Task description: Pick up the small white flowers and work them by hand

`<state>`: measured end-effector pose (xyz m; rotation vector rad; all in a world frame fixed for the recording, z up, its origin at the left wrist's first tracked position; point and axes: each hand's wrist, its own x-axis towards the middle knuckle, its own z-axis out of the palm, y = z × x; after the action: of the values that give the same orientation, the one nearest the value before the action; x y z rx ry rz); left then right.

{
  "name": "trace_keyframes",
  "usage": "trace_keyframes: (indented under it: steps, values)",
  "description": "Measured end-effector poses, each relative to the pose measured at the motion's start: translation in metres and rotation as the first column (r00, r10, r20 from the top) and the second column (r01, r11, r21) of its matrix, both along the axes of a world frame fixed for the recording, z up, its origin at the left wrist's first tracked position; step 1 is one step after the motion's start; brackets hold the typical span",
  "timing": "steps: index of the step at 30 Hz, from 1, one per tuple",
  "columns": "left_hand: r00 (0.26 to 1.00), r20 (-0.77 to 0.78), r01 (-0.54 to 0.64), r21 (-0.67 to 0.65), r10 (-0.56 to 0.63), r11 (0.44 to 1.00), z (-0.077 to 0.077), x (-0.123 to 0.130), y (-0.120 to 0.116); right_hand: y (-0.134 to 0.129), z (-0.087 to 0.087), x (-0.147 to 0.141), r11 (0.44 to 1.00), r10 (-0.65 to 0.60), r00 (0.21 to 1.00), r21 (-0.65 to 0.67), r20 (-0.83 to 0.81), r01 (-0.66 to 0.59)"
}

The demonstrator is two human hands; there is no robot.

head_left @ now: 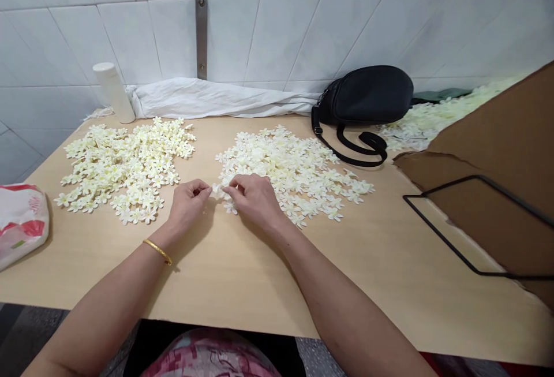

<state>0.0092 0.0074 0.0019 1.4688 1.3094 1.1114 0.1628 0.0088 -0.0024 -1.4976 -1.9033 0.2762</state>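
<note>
Between my two hands is a small white artificial flower [217,190], pinched at its edges just above the table. My left hand [188,198] closes thumb and forefinger on its left side; a gold bangle circles that wrist. My right hand [253,197] pinches the flower's right side and partly covers the near edge of a loose pile of flat white flowers [281,157]. To the left lies another pile of flowers [134,157], more cream-yellow at their centres and looking fuller. Fine details of the pinched flower are too small to make out.
A white bottle [113,93] and a rolled white cloth [216,99] line the tiled wall. A black bag [367,97] with its strap sits behind the right pile. At right are a brown cardboard piece [489,192], a black wire frame [441,234] and more flowers [445,114]. A red-white packet [21,221] lies left.
</note>
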Motion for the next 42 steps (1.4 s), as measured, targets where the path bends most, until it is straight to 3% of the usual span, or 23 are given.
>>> trace_keyframes:
  steps: [3,7,9,15,18,20,23,27,30,36,42]
  values:
    - [0.999,0.038,0.033,0.001,-0.033,0.999,0.003,0.002,-0.002,0.0,-0.001,-0.002,0.996,0.039,0.991,0.082,-0.129,-0.029]
    - [0.987,0.099,0.127,0.005,-0.126,0.992,0.006,0.005,-0.005,-0.002,0.0,-0.005,0.985,0.158,0.939,-0.014,-0.306,-0.17]
    - [0.979,0.162,0.129,-0.005,-0.127,0.992,0.006,0.005,-0.006,-0.003,-0.001,-0.005,0.985,0.145,0.931,-0.038,-0.333,-0.167]
    - [0.915,0.402,0.093,-0.1,-0.045,0.991,0.005,0.004,-0.003,0.003,-0.012,-0.001,0.982,-0.063,0.997,0.173,-0.043,0.069]
    - [0.909,0.413,0.109,-0.111,-0.054,0.988,0.005,0.004,-0.002,0.003,-0.012,-0.002,0.964,-0.091,0.995,0.246,-0.041,0.098]
    - [0.912,0.402,0.134,-0.101,-0.083,0.986,0.005,0.005,-0.003,0.001,-0.008,-0.003,0.978,-0.011,0.993,0.208,-0.115,0.035]
    - [0.925,0.36,0.155,-0.078,-0.117,0.985,0.003,0.006,-0.004,-0.004,0.001,-0.006,0.993,0.119,0.958,0.049,-0.262,-0.11]
    - [0.956,0.274,0.128,-0.055,-0.109,0.99,0.0,0.007,-0.005,-0.008,0.007,-0.007,0.95,0.165,0.865,-0.159,-0.474,-0.268]
    - [0.964,0.247,0.116,-0.047,-0.101,0.992,-0.001,0.007,-0.005,-0.008,0.007,-0.007,0.948,0.176,0.865,-0.157,-0.47,-0.278]
    - [0.978,0.204,0.063,-0.119,-0.038,0.991,-0.003,0.009,-0.002,-0.004,0.003,-0.006,0.988,0.126,0.974,-0.061,-0.19,-0.139]
    - [0.968,0.235,0.094,-0.043,-0.082,0.995,-0.002,0.01,-0.006,-0.006,0.004,-0.008,0.97,0.183,0.905,-0.08,-0.385,-0.23]
